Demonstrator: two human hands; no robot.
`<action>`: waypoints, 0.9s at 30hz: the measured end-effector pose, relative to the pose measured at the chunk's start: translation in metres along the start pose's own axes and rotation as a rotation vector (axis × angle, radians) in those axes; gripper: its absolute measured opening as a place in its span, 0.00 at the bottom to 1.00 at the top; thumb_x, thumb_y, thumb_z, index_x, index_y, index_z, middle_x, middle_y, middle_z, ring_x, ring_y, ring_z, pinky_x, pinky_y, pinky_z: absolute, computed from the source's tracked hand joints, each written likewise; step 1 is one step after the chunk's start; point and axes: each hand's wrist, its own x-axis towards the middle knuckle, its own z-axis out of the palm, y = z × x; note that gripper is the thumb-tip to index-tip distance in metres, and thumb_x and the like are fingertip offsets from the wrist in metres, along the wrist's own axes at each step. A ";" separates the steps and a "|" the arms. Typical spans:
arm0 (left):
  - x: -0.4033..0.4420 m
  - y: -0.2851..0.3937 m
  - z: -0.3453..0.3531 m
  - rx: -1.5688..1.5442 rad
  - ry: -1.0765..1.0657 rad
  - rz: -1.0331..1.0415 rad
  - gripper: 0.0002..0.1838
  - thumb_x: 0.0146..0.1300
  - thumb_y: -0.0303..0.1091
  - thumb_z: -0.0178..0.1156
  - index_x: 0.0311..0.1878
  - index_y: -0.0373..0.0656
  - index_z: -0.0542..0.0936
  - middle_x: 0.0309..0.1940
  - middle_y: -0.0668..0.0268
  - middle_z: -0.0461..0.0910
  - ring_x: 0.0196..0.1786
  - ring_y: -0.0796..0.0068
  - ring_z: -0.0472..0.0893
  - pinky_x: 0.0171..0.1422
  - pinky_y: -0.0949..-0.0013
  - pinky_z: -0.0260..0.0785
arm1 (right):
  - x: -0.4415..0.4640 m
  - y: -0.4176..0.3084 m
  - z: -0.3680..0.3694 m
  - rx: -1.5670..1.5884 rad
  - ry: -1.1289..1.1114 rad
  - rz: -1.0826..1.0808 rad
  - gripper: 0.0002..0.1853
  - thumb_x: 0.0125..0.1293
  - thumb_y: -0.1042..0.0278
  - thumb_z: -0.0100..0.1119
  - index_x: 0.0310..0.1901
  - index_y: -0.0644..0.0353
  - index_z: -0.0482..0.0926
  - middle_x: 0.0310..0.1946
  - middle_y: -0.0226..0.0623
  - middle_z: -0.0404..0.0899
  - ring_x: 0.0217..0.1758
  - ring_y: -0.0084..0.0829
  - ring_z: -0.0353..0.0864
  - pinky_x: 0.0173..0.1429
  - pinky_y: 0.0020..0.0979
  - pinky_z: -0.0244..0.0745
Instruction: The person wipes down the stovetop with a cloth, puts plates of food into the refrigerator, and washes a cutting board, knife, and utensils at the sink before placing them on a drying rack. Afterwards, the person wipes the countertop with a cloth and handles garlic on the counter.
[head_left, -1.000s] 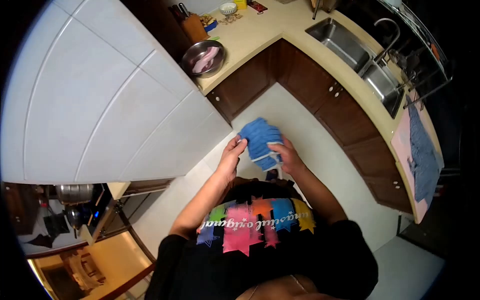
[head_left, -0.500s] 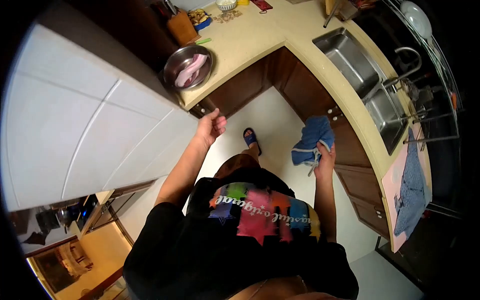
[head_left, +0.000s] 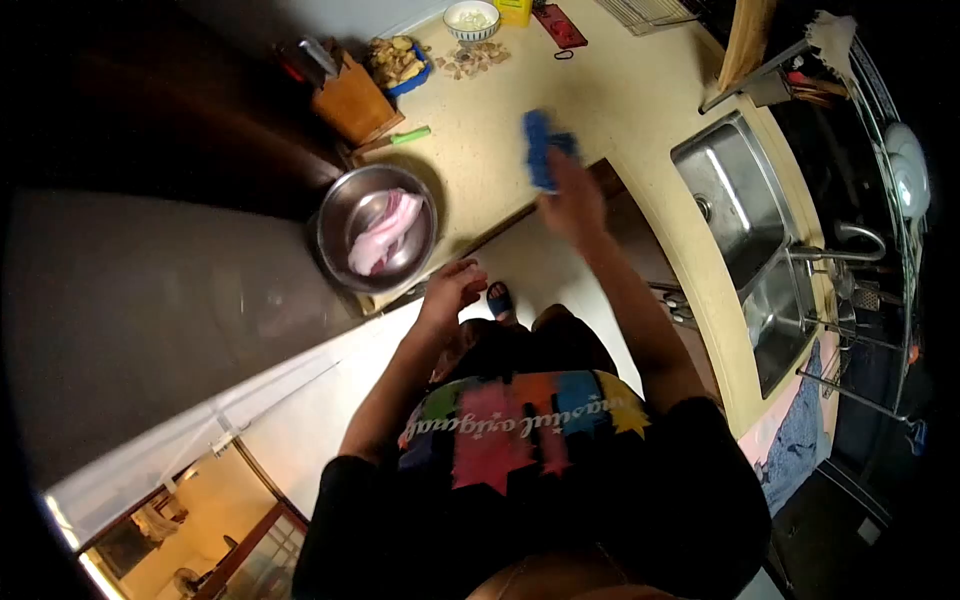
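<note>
In the head view, my right hand (head_left: 575,198) grips a blue cloth (head_left: 540,150) over the counter near its inner corner; both are blurred by motion. My left hand (head_left: 455,290) hangs just off the counter's front edge, its fingers loosely bent and a little apart, with nothing visible in them. Closest to it is a steel bowl (head_left: 330,232) on the counter's left end, with a pale pink piece of raw meat (head_left: 385,235) inside. Behind the bowl lies a knife with a green handle (head_left: 410,135).
A wooden knife block (head_left: 352,100) stands behind the bowl, beside a blue tray of ginger-like pieces (head_left: 398,65). Scraps of peel (head_left: 472,60), a striped bowl (head_left: 471,20) and a red object (head_left: 558,25) lie farther back. The double sink (head_left: 735,180) is at right, near a dish rack (head_left: 905,250).
My right hand has carried the cloth from low beside the right-hand cabinets up over the counter. I have moved nearer the counter, and my left hand is now close to the steel bowl.
</note>
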 end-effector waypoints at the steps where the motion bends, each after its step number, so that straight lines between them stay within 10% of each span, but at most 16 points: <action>1: -0.007 0.013 0.008 -0.003 0.040 0.008 0.21 0.60 0.36 0.60 0.53 0.35 0.72 0.38 0.61 0.80 0.38 0.70 0.79 0.43 0.70 0.71 | 0.015 -0.010 0.025 0.162 -0.144 0.003 0.37 0.51 0.61 0.67 0.63 0.54 0.63 0.60 0.49 0.66 0.59 0.51 0.68 0.62 0.46 0.64; 6: 0.010 0.025 0.009 -0.002 0.182 -0.007 0.20 0.61 0.35 0.59 0.54 0.35 0.72 0.40 0.59 0.80 0.39 0.70 0.80 0.43 0.71 0.72 | 0.035 -0.013 0.130 -0.174 -0.483 -0.063 0.32 0.62 0.40 0.47 0.68 0.32 0.57 0.73 0.36 0.46 0.75 0.48 0.38 0.73 0.53 0.29; 13: 0.057 0.050 0.035 -0.070 0.316 -0.013 0.19 0.62 0.33 0.58 0.54 0.34 0.72 0.39 0.60 0.80 0.38 0.74 0.79 0.41 0.75 0.70 | 0.084 0.105 0.138 -0.256 -0.151 -0.092 0.30 0.59 0.46 0.54 0.64 0.39 0.66 0.67 0.40 0.57 0.70 0.53 0.51 0.68 0.62 0.45; 17: 0.102 0.078 0.064 -0.066 0.308 -0.034 0.19 0.62 0.33 0.58 0.53 0.35 0.72 0.39 0.60 0.80 0.38 0.74 0.79 0.42 0.74 0.71 | 0.146 0.200 0.067 -0.582 -0.432 0.322 0.33 0.64 0.43 0.46 0.69 0.41 0.55 0.70 0.41 0.53 0.71 0.53 0.50 0.68 0.62 0.46; 21: 0.163 0.106 0.089 0.074 0.272 -0.024 0.18 0.61 0.33 0.58 0.52 0.34 0.74 0.38 0.61 0.80 0.38 0.73 0.79 0.42 0.73 0.71 | 0.164 0.331 0.072 -0.675 -0.107 0.371 0.34 0.63 0.45 0.47 0.69 0.43 0.54 0.69 0.44 0.53 0.69 0.55 0.52 0.67 0.63 0.48; 27: 0.300 0.154 0.150 0.857 0.248 0.430 0.17 0.58 0.32 0.58 0.50 0.36 0.77 0.37 0.53 0.80 0.41 0.58 0.81 0.47 0.64 0.72 | 0.136 0.236 0.094 -0.475 -0.362 0.061 0.33 0.60 0.48 0.51 0.67 0.44 0.60 0.70 0.45 0.51 0.72 0.54 0.47 0.70 0.60 0.43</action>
